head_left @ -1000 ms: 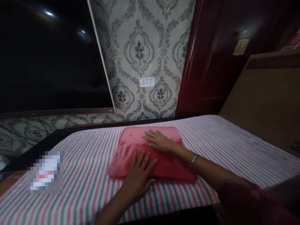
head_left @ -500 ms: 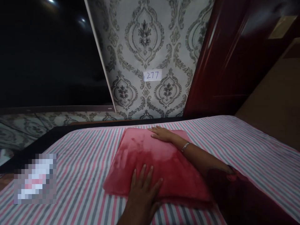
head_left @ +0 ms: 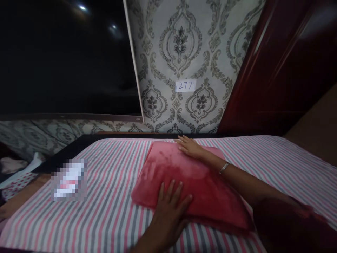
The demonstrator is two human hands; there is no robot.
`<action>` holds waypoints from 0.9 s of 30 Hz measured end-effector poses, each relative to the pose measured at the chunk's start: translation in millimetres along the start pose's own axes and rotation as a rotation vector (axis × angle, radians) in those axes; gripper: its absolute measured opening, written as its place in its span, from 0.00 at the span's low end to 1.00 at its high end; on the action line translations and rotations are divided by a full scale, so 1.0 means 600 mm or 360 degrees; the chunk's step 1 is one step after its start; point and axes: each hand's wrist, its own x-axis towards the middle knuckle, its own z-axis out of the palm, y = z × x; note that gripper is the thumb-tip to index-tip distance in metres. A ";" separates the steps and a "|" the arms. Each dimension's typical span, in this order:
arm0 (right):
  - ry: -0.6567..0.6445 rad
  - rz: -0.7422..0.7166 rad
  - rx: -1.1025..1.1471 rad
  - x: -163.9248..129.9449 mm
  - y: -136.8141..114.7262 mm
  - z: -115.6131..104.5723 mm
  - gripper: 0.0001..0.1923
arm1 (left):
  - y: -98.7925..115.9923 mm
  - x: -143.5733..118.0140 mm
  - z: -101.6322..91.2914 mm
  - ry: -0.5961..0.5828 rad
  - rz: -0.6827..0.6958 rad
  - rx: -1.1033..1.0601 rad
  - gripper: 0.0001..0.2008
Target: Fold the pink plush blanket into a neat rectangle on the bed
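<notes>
A folded pink-red plush blanket [head_left: 184,186] lies flat on the striped sheet in the head view, its surface marked by lighter and darker brushed patches. My left hand [head_left: 171,207] rests on the near edge of it, palm down with fingers spread. At the far edge, my right hand [head_left: 191,147] lies flat on the blanket, its fingertips reaching the edge. A silver bangle [head_left: 224,167] circles my right wrist. Neither hand grasps anything.
The pink, grey and white striped sheet [head_left: 105,182] covers the surface beneath. A blurred-out item [head_left: 70,181] lies left. Another person's bare limb [head_left: 23,196] shows at the left edge. Behind stand a large black screen [head_left: 65,63], patterned wall with a "277" label [head_left: 185,85], and dark red panel [head_left: 276,70].
The camera view has turned left, so everything appears farther right, and more of the other person shows. Both hands stay on the blanket, my right fingertips slightly nearer its far edge.
</notes>
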 end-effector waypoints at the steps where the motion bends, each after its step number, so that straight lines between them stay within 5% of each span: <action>1: 0.0013 -0.0140 -0.0021 -0.006 -0.021 -0.002 0.30 | -0.003 -0.003 -0.006 0.0028 -0.0003 0.0002 0.33; 6: -0.0135 -0.0761 0.0025 -0.042 -0.127 0.015 0.28 | -0.025 -0.033 -0.029 0.0204 -0.0141 0.0135 0.28; 10: -0.0173 -0.0971 0.0037 -0.026 -0.150 0.034 0.29 | -0.035 -0.055 -0.022 0.0146 -0.0278 0.0143 0.36; 13: -0.0171 -0.0915 -0.0017 0.022 -0.128 0.039 0.30 | -0.042 -0.066 -0.002 0.0101 -0.0250 0.0153 0.40; 19: -0.0189 -0.0423 0.0083 0.121 -0.062 0.057 0.30 | -0.050 -0.074 0.038 0.0165 -0.0238 0.0209 0.39; 27: -0.0102 -0.0431 0.0359 0.133 -0.032 0.093 0.32 | -0.041 -0.073 0.059 0.0194 -0.0349 0.0241 0.37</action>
